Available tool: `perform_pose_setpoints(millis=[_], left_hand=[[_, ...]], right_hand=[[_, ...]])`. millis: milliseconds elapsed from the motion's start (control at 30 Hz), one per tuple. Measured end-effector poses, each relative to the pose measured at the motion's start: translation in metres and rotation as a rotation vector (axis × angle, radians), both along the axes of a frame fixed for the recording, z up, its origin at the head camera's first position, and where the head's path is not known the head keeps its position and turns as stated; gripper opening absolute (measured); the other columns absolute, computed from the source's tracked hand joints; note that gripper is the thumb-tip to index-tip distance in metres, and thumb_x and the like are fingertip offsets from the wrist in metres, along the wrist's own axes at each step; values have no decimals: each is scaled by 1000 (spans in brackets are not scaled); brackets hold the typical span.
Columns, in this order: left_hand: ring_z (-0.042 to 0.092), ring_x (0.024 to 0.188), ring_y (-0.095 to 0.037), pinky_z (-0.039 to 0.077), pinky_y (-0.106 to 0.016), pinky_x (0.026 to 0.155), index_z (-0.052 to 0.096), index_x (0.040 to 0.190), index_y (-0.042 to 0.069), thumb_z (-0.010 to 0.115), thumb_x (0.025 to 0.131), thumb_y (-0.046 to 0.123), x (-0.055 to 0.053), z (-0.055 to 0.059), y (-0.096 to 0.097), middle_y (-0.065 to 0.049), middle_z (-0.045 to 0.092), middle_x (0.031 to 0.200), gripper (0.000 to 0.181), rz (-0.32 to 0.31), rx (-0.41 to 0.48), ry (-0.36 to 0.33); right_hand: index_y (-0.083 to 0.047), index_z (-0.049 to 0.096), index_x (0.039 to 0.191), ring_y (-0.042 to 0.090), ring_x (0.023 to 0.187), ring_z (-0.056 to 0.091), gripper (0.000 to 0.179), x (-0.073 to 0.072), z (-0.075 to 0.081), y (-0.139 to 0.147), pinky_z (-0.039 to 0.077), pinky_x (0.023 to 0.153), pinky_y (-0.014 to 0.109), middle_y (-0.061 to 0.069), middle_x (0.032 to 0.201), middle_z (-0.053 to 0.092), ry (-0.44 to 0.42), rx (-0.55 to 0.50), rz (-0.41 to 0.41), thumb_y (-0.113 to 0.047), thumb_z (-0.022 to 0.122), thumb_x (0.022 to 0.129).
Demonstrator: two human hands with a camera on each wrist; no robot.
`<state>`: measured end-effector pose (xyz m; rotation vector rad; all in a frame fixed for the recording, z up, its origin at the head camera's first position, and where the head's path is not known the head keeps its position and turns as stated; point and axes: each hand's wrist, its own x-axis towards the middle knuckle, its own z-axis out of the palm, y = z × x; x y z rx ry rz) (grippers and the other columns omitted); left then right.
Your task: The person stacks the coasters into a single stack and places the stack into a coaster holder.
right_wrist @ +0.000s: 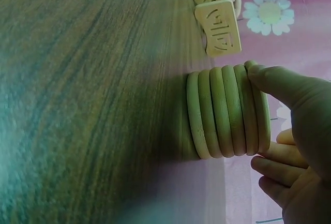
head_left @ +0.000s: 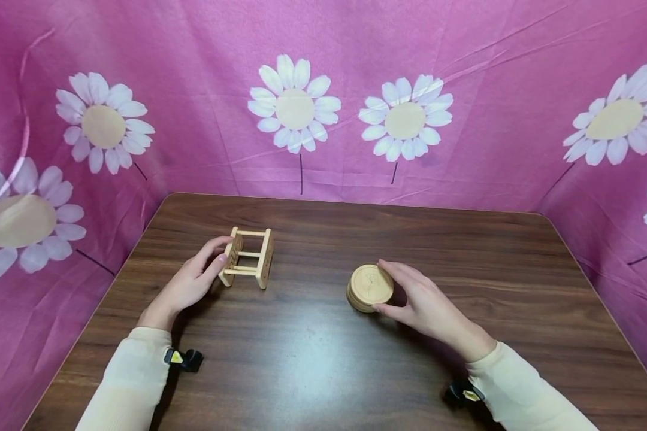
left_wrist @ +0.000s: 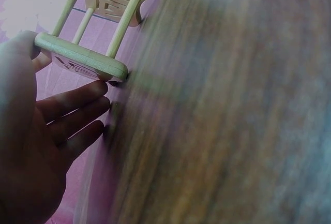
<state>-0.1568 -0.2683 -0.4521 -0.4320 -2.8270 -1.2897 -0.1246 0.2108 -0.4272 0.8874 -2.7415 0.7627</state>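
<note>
At the left of the head view stands a light wooden coaster holder (head_left: 266,258), its two cut-out side panels joined by thin rods. My left hand (head_left: 191,282) holds its left panel between thumb and fingers; in the left wrist view the panel (left_wrist: 80,56) lies by the fingertips, the lower fingers spread. Right of it, a stack of round wooden coasters (head_left: 371,286) sits on the table. My right hand (head_left: 431,305) grips the stack's top edge, thumb on one side and fingers on the other. Seen from the side in the right wrist view, the coasters (right_wrist: 227,113) are several.
The dark wood-grain table (head_left: 302,371) carries both things. Behind it and at both sides hangs a pink cloth (head_left: 345,36) printed with white daisies. Each wrist wears a small black camera, such as the left one (head_left: 186,359).
</note>
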Motion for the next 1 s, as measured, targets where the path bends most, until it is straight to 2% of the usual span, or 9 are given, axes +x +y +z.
perform_pose_setpoints(millis=[533,600,700,833,900,1000], left_hand=[[64,129,-42,44,-65,111,46,160,21,47,117,24,-3,-2,2,-27,68,139,43,0,-2,-3],[64,129,-40,45,-60,111,46,160,21,47,117,24,-3,-2,2,-26,68,139,43,2,-2,0],[64,128,-30,46,-40,110,47,160,20,48,117,22,-1,-2,1,-24,68,141,43,-3,14,9],[62,126,-20,41,-12,105,50,157,12,51,115,13,0,-1,3,-21,64,146,43,-13,68,80],[60,127,-21,39,-7,104,54,154,8,54,113,9,1,3,6,-21,62,148,41,-2,85,149],[60,128,-29,38,-7,106,60,147,3,62,107,2,3,12,15,-20,63,146,40,31,79,271]], right_hand=[[6,57,149,46,132,65,82,1,-2,4,53,109,61,27,145,66,-11,-36,-11,-23,95,83],[5,57,150,44,132,66,82,2,-1,5,54,108,61,26,145,67,-7,-52,-10,-22,96,82],[4,57,150,42,132,66,84,3,-1,8,54,107,60,23,146,67,-9,-70,-18,-22,97,81],[5,57,150,41,133,66,84,4,-4,14,53,108,60,20,145,68,-36,-75,-35,-21,97,81],[5,56,151,41,134,66,84,5,-6,17,53,108,60,19,145,69,-53,-76,-42,-21,96,81],[5,54,152,40,136,64,85,6,-9,20,51,109,60,17,146,69,-88,-83,-58,-21,95,82]])
